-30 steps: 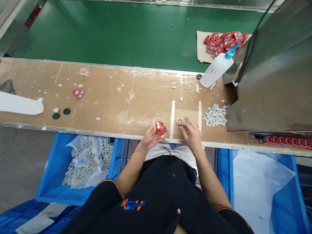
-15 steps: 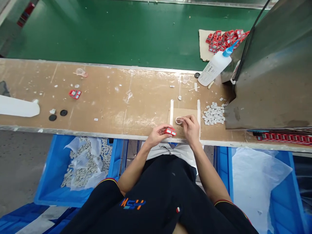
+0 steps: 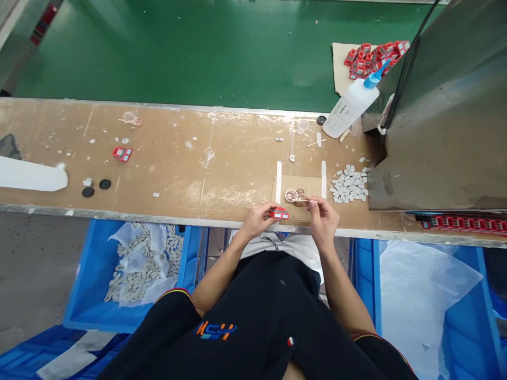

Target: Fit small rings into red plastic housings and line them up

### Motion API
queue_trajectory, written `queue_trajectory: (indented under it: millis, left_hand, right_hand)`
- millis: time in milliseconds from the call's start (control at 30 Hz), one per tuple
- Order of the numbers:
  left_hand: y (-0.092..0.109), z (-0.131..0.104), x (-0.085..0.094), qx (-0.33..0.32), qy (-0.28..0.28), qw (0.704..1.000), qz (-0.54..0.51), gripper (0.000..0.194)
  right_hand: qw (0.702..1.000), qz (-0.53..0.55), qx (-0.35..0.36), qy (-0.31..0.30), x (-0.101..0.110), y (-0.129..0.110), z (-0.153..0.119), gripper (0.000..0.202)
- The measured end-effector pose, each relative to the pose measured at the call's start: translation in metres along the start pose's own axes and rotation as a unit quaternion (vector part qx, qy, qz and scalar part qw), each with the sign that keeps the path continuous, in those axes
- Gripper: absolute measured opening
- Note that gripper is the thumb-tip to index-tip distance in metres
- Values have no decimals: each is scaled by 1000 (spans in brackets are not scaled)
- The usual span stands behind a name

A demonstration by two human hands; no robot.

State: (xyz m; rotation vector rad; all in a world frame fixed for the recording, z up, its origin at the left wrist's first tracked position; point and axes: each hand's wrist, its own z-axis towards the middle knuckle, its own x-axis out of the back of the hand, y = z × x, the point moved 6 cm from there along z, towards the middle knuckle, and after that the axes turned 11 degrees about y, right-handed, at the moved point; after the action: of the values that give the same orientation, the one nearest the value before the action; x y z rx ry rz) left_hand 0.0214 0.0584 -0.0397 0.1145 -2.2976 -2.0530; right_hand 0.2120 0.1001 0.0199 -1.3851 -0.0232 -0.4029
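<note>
Far left: white bottle (image 3: 35, 174) on its side on the table (image 3: 229, 158), cut off by the frame edge. Right of it, two black discs (image 3: 105, 184) near the front edge, plus a loose red part (image 3: 122, 153) further back. Clear scrap (image 3: 131, 119) behind that.

Below the table: left bin (image 3: 75, 303), blue, holds lots of small grey pieces (image 3: 137, 279) and crumpled film.

Mid: left hand (image 3: 255, 220) closed on a red part (image 3: 279, 213), gripped at its left end, just above the table's front edge. Pale faces point toward the wearer.

Just behind and right of it: small round cup (image 3: 291, 196) on the table, between two white tape strips (image 3: 279, 182). Right hand (image 3: 325, 221) pinches a thin stick (image 3: 302, 200) between thumb and fingers, tip pointing left at the cup. Can't tell if it touches.

Right: white chips (image 3: 349, 184) in a loose pile; behind them a glue bottle (image 3: 350, 110), blue nozzle, tilted. Red pile (image 3: 366, 60) sits on cardboard (image 3: 339, 68) on the green surface (image 3: 198, 53). Far right: metal housing (image 3: 443, 132), row of red parts (image 3: 469, 224) under its edge.
</note>
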Motion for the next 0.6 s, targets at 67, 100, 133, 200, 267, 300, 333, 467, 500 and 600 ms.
queue_trajectory:
  millis: [67, 100, 133, 200, 267, 300, 333, 467, 500, 600]
  left_hand:
    - [0, 0, 0, -1, -2, 1000, 12, 30]
    - [1, 0, 0, -3, -3, 1000, 17, 30]
    - [1, 0, 0, -5, -3, 1000, 21, 30]
    - [3, 0, 0, -15, -2, 1000, 25, 29]
    - [5, 0, -1, -26, -1, 999, 28, 28]
    - [6, 0, -1, -32, -2, 999, 29, 28]
    - [6, 0, -1, -37, -4, 999, 30, 28]
    - [9, -1, -2, -48, -7, 998, 29, 28]
    - [9, -1, -2, -50, -8, 998, 30, 28]
    - [10, -1, -2, -58, -11, 998, 36, 27]
  right_hand:
    - [999, -9, 35, -29, 2, -12, -7, 28]
    - [997, -12, 57, -42, 1, -17, -10, 26]
    - [996, -16, 77, -53, 0, -22, -13, 25]
    - [992, -25, 106, -64, -3, -25, -16, 24]
    - [989, -35, 123, -74, -7, -25, -18, 23]
    - [988, -39, 130, -78, -8, -24, -19, 23]
    - [987, -42, 135, -81, -10, -24, -20, 23]
    - [983, -50, 151, -87, -15, -24, -25, 23]
    - [983, -50, 156, -87, -16, -25, -26, 23]
    - [978, -53, 184, -87, -18, -29, -29, 23]
